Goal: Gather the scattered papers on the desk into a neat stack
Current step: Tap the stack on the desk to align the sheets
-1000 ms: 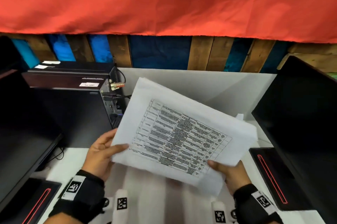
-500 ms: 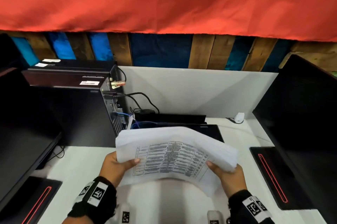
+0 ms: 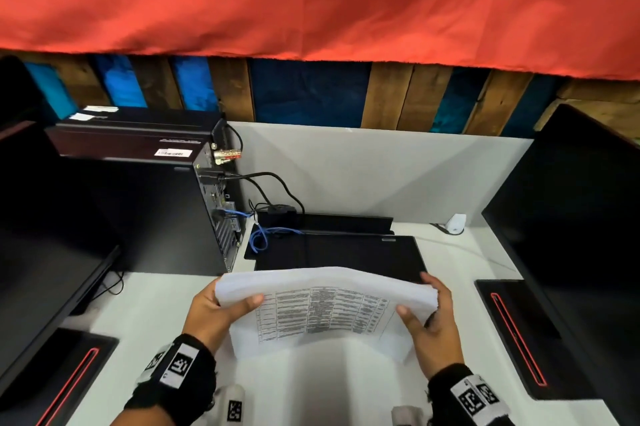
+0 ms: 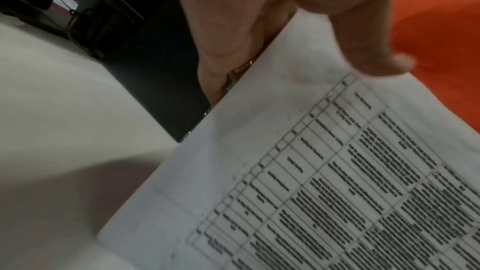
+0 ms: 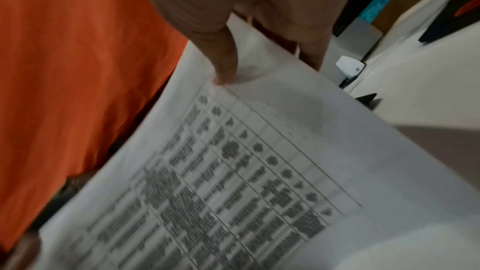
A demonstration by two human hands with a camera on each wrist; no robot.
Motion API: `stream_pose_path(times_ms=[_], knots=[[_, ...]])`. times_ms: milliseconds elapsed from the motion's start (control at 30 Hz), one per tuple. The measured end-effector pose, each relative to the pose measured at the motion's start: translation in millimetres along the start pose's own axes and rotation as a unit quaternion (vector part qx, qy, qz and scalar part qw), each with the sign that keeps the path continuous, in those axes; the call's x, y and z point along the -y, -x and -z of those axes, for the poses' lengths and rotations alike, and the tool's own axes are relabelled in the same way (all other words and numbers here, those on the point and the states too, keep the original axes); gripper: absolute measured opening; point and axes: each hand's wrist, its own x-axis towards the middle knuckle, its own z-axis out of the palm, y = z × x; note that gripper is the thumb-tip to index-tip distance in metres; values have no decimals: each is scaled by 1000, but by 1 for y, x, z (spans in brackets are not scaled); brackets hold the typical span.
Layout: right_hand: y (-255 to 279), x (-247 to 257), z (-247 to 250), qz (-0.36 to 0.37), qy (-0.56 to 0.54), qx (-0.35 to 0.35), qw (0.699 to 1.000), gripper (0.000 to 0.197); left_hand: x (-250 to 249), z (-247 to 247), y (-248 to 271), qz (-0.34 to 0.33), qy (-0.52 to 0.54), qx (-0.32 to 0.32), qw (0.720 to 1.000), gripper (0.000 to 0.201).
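Papers (image 3: 322, 308) bowed upward, low centre of the head view above the white desk (image 3: 152, 308), left hand (image 3: 214, 313) pinching their left edge and right hand (image 3: 431, 320) their right edge, black laptop (image 3: 341, 252) just behind, monitors (image 3: 571, 235) flanking.

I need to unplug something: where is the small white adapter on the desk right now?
In the head view the small white adapter sits at the desk's back right, against the grey partition, left of the right-hand black monitor.
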Motion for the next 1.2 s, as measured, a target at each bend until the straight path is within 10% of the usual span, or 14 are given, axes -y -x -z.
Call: stream_pose_path(times_ms=[267,1200], knots=[[17,-6,-5,145,171,5,975,59,-5,-15,6,11,19,-93,995,15],[8,10,-4,135,157,6,978,42,-1,-13,6,26,38,-67,997,26]])
